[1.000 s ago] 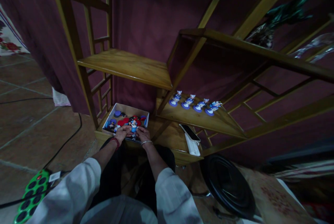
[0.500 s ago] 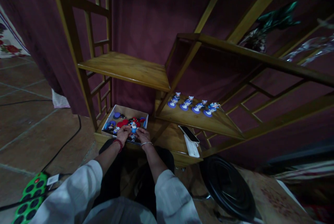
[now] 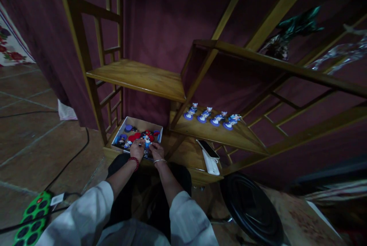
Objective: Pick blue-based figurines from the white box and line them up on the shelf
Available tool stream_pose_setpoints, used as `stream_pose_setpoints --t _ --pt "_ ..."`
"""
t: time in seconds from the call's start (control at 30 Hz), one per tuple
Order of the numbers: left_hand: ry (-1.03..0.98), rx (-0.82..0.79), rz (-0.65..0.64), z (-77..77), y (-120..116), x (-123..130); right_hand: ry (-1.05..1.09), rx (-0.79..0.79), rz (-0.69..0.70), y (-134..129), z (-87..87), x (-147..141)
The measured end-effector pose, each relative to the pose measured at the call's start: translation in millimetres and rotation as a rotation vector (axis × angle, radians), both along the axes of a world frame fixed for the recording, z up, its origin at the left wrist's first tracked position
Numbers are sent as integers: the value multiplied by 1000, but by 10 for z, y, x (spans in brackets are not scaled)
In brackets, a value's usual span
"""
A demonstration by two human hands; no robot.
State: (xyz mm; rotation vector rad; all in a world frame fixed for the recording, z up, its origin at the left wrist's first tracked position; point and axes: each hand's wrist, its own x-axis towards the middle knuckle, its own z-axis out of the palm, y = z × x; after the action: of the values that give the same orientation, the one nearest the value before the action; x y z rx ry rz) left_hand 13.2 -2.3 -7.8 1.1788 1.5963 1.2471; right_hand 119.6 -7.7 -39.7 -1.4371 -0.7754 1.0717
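Observation:
My left hand (image 3: pixel 137 149), with a red bead bracelet at the wrist, is over the front of an open cardboard box (image 3: pixel 118 136). Its fingers are curled together, and what they hold is too small to make out. My right hand (image 3: pixel 156 151), with a silvery bangle, is closed at the edge of a small blue-and-white figurine (image 3: pixel 147 143) between the two hands. Behind them in the box lie red pieces (image 3: pixel 134 136), a purple round base (image 3: pixel 128 128) and a dark-haired figurine (image 3: pixel 122 139). My fingers hide part of the contents.
Several figurines on purple bases (image 3: pixel 205 115) stand in a row on the right shelf (image 3: pixel 218 136). Below lie a phone (image 3: pixel 208 148) and a white object (image 3: pixel 211 165). A bare wooden shelf (image 3: pixel 137 78) overhangs the box. A black round stool (image 3: pixel 250 207) stands right; a green power strip (image 3: pixel 31 219) lies left.
My left hand has turned and its fingers have curled in beside the blue-and-white figurine. My right hand has shifted slightly left. The row of figurines stays the same.

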Motion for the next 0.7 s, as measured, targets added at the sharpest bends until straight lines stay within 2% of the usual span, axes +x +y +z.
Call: stream_pose_setpoints --t 0.13,0.2,0.43,0.7 --pt "247 14 -82 45 -60 8 -117 27 31 -17 48 26" --pt "293 11 -119 60 -83 23 -161 37 51 -21 61 32" --pt "336 -49 -174 115 -115 92 -308 71 43 -34 119 33" --pt "274 -72 -193 86 -119 128 -412 67 95 -148 326 23"
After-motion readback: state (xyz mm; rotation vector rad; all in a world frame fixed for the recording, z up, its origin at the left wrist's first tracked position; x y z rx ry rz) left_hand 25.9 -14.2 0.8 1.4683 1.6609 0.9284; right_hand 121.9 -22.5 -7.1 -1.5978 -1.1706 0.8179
